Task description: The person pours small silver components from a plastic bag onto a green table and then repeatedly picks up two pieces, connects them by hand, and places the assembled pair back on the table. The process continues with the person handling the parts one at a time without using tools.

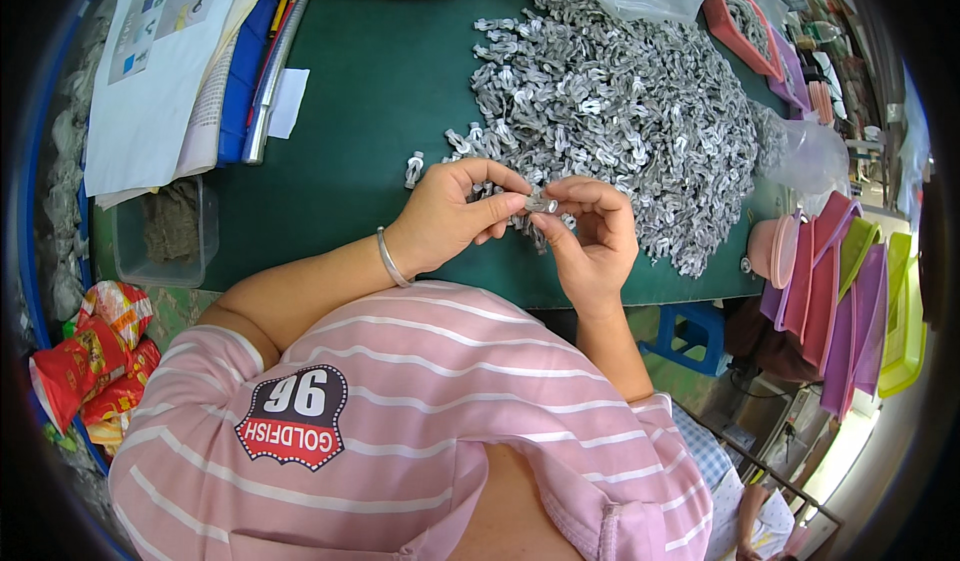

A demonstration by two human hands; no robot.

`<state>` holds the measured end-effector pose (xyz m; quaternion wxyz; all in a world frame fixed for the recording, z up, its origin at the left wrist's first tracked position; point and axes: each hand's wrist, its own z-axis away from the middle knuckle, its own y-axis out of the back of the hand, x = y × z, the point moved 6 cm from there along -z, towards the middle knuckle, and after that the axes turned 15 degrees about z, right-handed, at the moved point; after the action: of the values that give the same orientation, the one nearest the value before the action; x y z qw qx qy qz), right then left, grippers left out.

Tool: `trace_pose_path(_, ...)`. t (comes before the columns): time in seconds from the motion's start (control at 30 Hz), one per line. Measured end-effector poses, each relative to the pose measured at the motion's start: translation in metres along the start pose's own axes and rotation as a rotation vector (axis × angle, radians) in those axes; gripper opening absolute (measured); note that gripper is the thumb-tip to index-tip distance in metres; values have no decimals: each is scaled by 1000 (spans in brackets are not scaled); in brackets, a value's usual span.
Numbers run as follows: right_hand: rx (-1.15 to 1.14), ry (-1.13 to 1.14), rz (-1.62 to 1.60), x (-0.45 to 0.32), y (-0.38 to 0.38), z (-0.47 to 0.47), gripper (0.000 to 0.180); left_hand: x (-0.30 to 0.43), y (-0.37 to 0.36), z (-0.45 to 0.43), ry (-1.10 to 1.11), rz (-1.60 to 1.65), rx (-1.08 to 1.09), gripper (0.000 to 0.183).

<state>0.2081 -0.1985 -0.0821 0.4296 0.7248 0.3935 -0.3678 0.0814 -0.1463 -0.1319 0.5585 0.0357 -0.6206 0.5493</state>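
Between my two hands, above the near edge of a heap of small grey metal parts [607, 110], is one small shiny metal part [541, 204]. My left hand [457, 208], with a silver bangle on its wrist, grips the part's left end between thumb and fingers. The thumb and index finger of my right hand [596, 238] are at its right end; the other fingers are curled. One single metal part [414, 169] lies apart on the green tabletop [360, 103], left of the heap. The exact shape of the held part is partly hidden by my fingers.
Papers [150, 95], a blue folder [244, 73] and pens lie at the left, above a clear plastic box [206, 238] with a brown cloth. Plastic bags and a pink basket [757, 43] border the heap. Colourful plastic trays [825, 268] and a blue stool [694, 336] are at the right.
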Motion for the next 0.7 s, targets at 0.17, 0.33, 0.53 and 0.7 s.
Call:
trace_pose_path(0.17, 45, 56, 62, -6, 1, 3, 28, -3, 2, -1, 40, 60, -6, 14)
trace_pose_path(0.33, -39, 351, 383, -36, -3, -5, 18, -13, 5, -3, 109, 247, -12, 14)
trace_pose_path(0.53, 102, 32, 582, -5, 27, -11, 6, -9, 6, -2, 156, 468, 29, 20)
trace_pose_path(0.7, -95, -187, 801, 36, 25, -9, 10, -7, 10, -6, 143, 562, 9, 27)
